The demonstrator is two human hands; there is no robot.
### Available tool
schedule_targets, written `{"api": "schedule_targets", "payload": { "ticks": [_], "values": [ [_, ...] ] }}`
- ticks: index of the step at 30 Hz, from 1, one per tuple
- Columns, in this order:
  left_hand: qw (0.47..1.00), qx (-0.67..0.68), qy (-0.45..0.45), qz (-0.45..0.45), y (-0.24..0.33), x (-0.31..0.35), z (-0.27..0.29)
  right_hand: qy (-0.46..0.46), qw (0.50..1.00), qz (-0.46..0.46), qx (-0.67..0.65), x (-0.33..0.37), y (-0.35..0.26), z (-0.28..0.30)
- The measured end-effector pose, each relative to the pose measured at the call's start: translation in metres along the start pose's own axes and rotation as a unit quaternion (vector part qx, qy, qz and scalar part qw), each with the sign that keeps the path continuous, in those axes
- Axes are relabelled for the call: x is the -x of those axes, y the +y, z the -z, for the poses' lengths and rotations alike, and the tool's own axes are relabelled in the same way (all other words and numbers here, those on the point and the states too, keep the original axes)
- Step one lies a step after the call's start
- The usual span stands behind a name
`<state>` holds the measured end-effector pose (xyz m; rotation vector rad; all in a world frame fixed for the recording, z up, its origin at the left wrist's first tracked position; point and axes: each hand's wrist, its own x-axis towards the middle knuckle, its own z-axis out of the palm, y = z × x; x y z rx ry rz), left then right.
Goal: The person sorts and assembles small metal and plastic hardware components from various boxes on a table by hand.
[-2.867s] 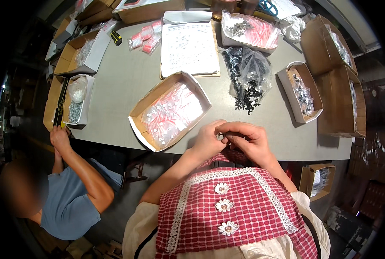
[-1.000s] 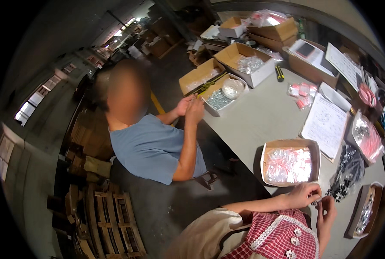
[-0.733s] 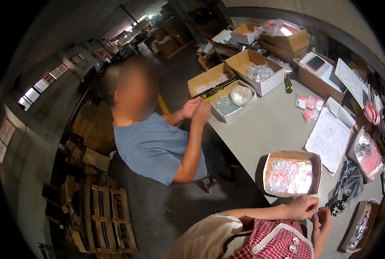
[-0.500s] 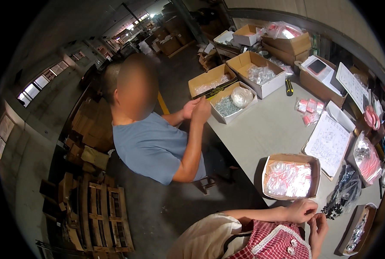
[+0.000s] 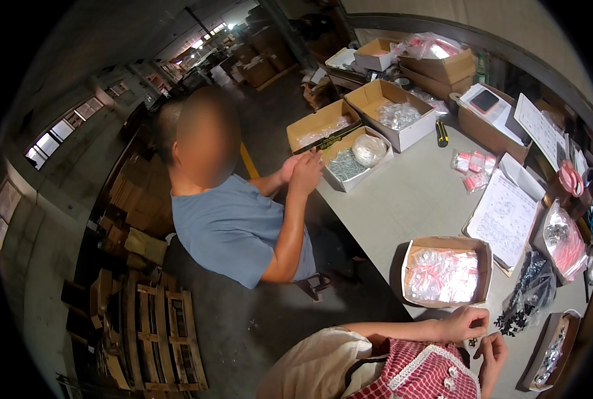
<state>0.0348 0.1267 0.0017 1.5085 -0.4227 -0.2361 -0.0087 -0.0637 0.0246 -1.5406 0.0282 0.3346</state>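
My left hand (image 5: 464, 324) is over the table's near edge, its thumb and fingers curled into a pinch. Just below it, my right hand (image 5: 492, 359) is also closed, fingertips bent toward the left ones. A few tiny dark bits (image 5: 473, 342) show in the gap between the hands; whether either hand holds them is unclear. Beyond my left hand stands a cardboard box (image 5: 408, 297) filled with small clear bags of red-and-white pieces (image 5: 443, 274). To the right of my hands lies a clear plastic bag (image 5: 534, 289) with small black parts (image 5: 511, 324) spilling from its mouth.
A narrow box (image 5: 534, 382) of shiny metal parts sits at the right. Farther off are a clipboard with a drawing (image 5: 502, 219), a yellow-black cutter (image 5: 441, 133) and boxes of screws (image 5: 346, 164) and bags. At the left of the table, a co-worker in blue (image 5: 233, 226) handles something small.
My hands have drawn slightly apart, and small dark bits now show between them. The co-worker's hands have shifted a little. The whole view has moved slightly.
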Motion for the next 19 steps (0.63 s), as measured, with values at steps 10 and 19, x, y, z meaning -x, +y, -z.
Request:
{"api": "schedule_targets", "payload": {
  "ticks": [10,19],
  "values": [
    [0.951,0.285,-0.023,0.119,-0.002,-0.003,-0.001,0.091,0.989,0.031,-0.116,0.007,-0.002,-0.006],
    [0.958,0.224,-0.004,0.177,0.018,0.008,0.009,0.081,0.983,0.011,-0.166,0.001,-0.01,-0.02]
  ]
}}
